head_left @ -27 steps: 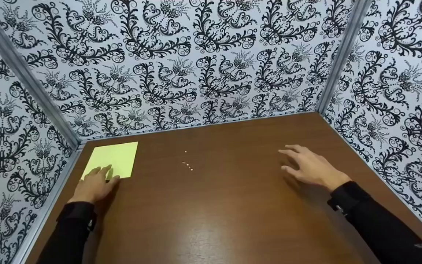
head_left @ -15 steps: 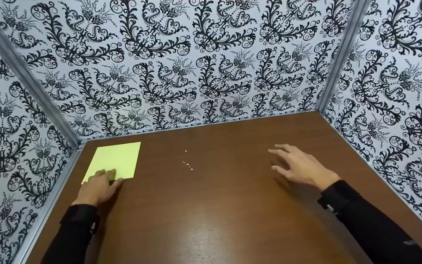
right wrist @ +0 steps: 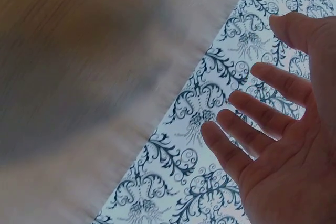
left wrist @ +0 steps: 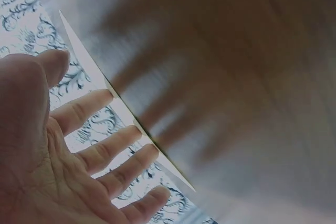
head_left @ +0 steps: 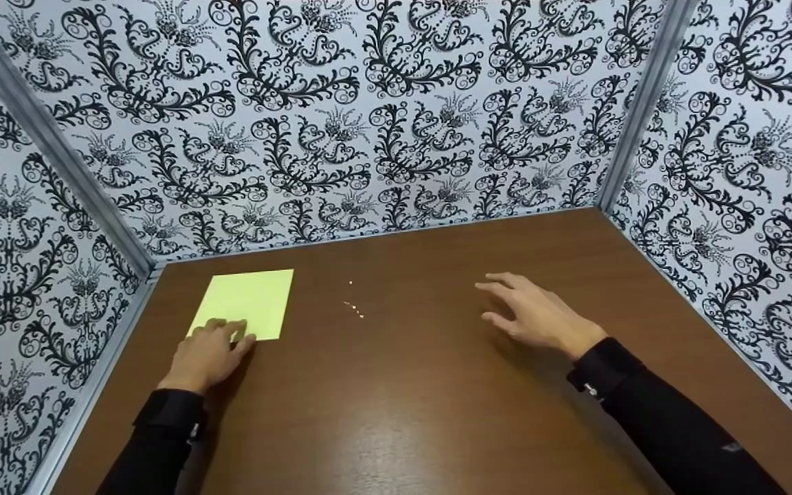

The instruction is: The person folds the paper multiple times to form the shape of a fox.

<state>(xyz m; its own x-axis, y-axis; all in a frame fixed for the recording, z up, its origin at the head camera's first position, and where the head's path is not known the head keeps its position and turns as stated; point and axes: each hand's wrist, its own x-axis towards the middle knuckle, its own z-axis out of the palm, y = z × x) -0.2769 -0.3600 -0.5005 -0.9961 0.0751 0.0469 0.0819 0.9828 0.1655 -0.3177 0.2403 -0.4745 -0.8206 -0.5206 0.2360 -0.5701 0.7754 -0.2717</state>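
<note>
A square sheet of yellow paper (head_left: 251, 295) lies flat on the left side of the brown table. The fingertips of my left hand (head_left: 207, 354) rest on its near edge. In the left wrist view those fingers are spread and nearly straight, with the paper (left wrist: 84, 56) seen edge-on at their tips. On the other side, my right hand (head_left: 540, 316) hovers over the table with nothing in it. The right wrist view shows its fingers (right wrist: 262, 114) relaxed and apart, clear of the tabletop.
Several small white specks (head_left: 355, 309) mark the brown table (head_left: 382, 385) between my hands. Walls (head_left: 368, 124) with a black-and-white scroll pattern close off the back and both sides. Grey metal posts (head_left: 626, 151) stand at the corners.
The yellow paper has slid to the right along the table under my left fingertips. My right hand has moved left, towards the middle.
</note>
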